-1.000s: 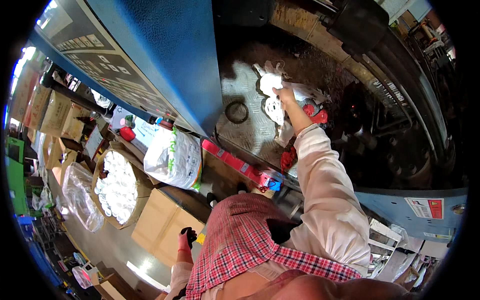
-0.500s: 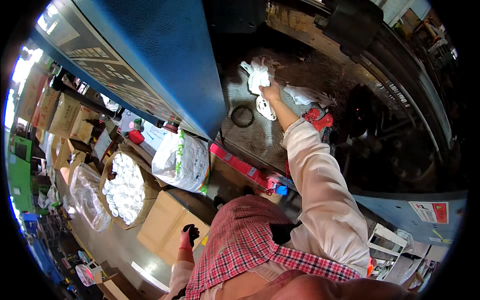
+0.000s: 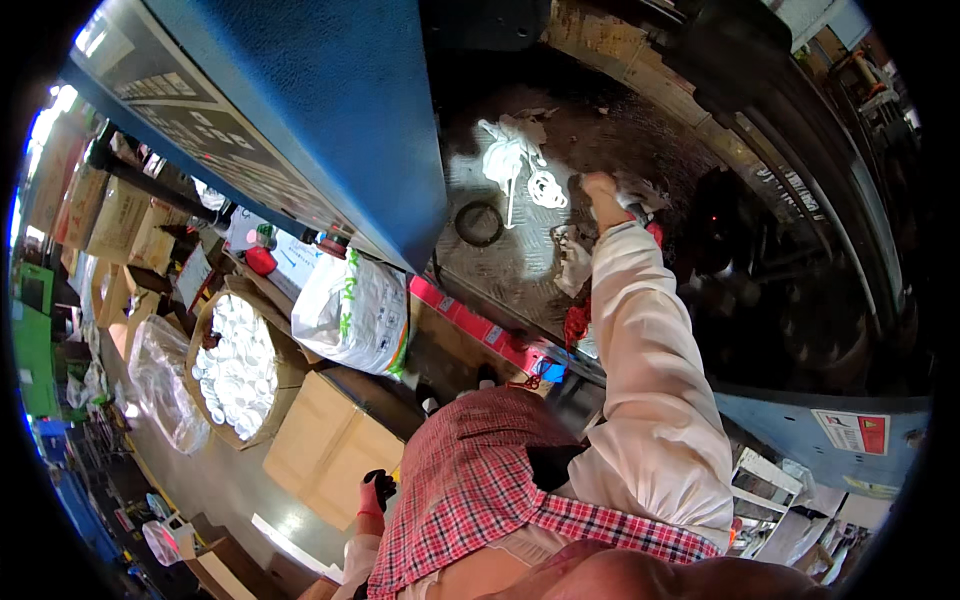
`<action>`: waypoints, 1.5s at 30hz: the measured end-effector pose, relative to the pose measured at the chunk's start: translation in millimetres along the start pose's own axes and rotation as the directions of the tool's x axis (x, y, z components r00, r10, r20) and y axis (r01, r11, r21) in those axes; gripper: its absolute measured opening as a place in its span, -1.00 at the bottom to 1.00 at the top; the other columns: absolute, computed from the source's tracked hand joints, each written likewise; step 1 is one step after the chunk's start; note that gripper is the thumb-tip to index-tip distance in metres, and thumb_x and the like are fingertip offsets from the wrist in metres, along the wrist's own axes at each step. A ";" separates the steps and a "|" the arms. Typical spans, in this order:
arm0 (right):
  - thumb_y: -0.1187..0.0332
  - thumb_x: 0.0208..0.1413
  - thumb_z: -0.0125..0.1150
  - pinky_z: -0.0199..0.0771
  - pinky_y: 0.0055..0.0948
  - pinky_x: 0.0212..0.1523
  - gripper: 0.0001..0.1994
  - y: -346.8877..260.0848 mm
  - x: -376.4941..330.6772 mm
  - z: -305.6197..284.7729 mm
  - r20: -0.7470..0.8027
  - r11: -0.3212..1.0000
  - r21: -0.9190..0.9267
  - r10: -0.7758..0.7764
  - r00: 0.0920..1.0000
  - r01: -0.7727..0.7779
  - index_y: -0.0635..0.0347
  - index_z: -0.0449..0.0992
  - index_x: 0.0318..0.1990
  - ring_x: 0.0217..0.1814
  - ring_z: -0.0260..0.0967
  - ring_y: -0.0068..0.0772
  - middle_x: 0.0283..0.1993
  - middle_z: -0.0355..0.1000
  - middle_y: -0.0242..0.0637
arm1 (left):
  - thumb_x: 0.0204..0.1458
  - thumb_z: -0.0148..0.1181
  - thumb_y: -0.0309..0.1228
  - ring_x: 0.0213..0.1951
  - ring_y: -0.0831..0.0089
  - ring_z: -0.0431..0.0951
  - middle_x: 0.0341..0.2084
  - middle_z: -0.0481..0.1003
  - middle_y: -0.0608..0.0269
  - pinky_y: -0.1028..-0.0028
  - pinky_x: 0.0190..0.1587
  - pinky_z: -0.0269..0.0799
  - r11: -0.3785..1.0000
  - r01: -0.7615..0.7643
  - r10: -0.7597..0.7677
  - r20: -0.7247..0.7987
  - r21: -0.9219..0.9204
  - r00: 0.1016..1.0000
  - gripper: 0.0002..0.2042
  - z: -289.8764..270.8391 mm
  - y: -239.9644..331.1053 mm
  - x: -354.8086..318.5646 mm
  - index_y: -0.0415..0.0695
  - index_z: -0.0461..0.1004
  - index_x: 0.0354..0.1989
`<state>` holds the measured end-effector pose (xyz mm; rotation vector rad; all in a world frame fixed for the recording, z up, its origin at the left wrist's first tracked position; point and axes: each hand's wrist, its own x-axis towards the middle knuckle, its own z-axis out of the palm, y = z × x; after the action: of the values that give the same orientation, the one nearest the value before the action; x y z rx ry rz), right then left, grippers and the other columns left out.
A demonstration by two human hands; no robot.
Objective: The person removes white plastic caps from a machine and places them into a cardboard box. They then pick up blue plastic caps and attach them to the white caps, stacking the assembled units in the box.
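My bare right hand reaches onto the dark metal surface inside the machine, beside a crumpled pale rag. Its fingertips are hidden, so I cannot tell whether it grips the rag. To its left, a bright white cloth bundle with a looped white piece lies loose. A black ring is flat on the metal. Nearer to me rests another pale crumpled cloth, with a tangled red bit below it. My left hand, in a pink and black glove, hangs low with loosely bent fingers, nothing visible in it.
A blue machine column with a control panel rises at left. Below stand a white sack, a carton of white round parts and a closed cardboard box. A long red box lies along the machine's edge.
My right hand has let go of the white cloth bundle and moved right, to the pale rag. A pale crumpled cloth now shows nearer to me. The left hand still hangs low.
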<state>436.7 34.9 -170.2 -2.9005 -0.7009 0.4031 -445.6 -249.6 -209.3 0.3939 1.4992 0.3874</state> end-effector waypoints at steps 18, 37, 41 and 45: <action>0.67 -0.17 -0.05 0.34 -0.26 -0.29 -0.87 -49.7 -297.7 -114.0 -0.568 0.476 0.355 -0.573 0.590 0.804 0.31 0.43 -0.50 -0.32 0.37 0.00 -0.46 0.37 -0.07 | 0.12 0.07 -0.36 -0.52 0.26 0.53 -0.48 0.50 0.09 0.37 -0.51 0.48 0.992 -0.080 0.081 0.011 -0.097 0.997 -0.80 -11.9 44.0 14.9 -0.17 0.42 -0.14; 0.44 0.14 0.08 0.41 -0.58 -0.69 -0.82 -77.2 -581.1 37.5 0.279 0.569 0.623 -0.803 0.527 0.536 0.22 0.40 -0.10 -0.48 0.44 -0.54 -0.48 0.46 -0.30 | 0.01 0.00 -0.44 -0.69 0.26 0.34 -0.70 0.30 0.21 0.30 -0.68 0.21 0.646 0.054 -0.179 -0.082 -0.761 0.980 -0.81 -179.5 -247.9 -77.0 0.00 0.20 -0.62; 0.43 0.15 0.09 0.40 -0.56 -0.68 -0.86 -93.7 -622.0 65.2 0.426 0.622 0.604 -0.781 0.457 0.499 0.26 0.44 -0.17 -0.50 0.45 -0.53 -0.50 0.46 -0.29 | 0.01 -0.04 -0.44 -0.71 0.24 0.22 -0.75 0.13 0.25 0.28 -0.71 0.10 0.686 -0.050 -0.149 -0.207 -0.726 0.967 -0.79 -197.2 -297.6 -102.9 -0.01 0.13 -0.63; 0.42 0.15 0.09 0.40 -0.50 -0.70 -0.79 -106.0 -638.1 77.8 0.589 0.661 0.608 -0.747 0.309 0.440 0.33 0.40 -0.10 -0.60 0.43 -0.41 -0.47 0.48 -0.15 | 0.00 -0.06 -0.44 -0.70 0.22 0.24 -0.74 0.19 0.21 0.28 -0.69 0.11 0.579 -0.060 -0.193 -0.207 -0.813 0.959 -0.84 -199.8 -312.4 -117.4 0.00 0.19 -0.60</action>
<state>-177.6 -162.6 -80.2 -1.7194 -1.5747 1.5879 -647.9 -577.4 -263.0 -0.4935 1.4182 1.0589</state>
